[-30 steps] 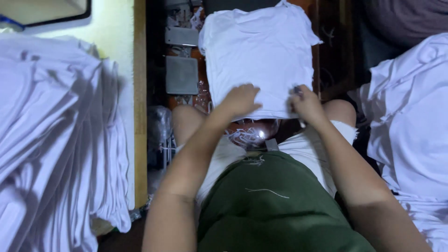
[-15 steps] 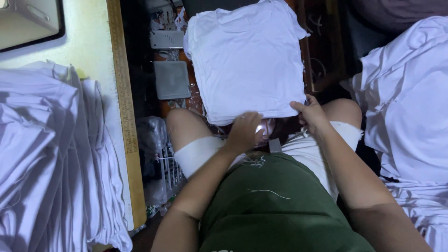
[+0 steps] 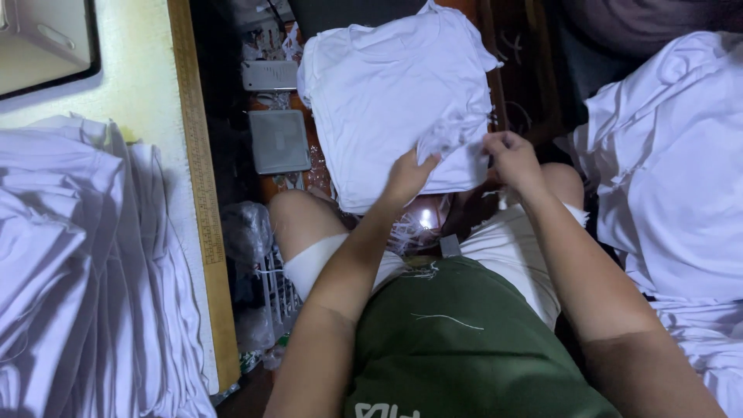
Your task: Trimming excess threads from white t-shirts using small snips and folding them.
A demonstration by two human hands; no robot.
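Cluttered floor; both hands' fingers [image 3: 424, 160] pinch white shirt [image 3: 387, 101].

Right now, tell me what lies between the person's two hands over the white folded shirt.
In the head view, a raised fold of the white folded shirt bridges the left hand and right hand; nothing else lies there.

Folded shirt [image 3: 387, 101] under the left hand [image 3: 406, 176] and right hand [image 3: 512, 159] is plain white, no print; the cloth piles left [image 3: 70, 263] and right [image 3: 673, 178] are the same white with a faint bluish cast. The person's top [image 3: 457, 348] is dark green with a loose white thread and white lettering at the hem, shorts [image 3: 503, 248] white. Table [image 3: 139, 93] is pale cream, the ruler [image 3: 203, 193] along its edge yellow-brown with dark tick marks, and the two flat boxes [image 3: 279, 139] are grey.
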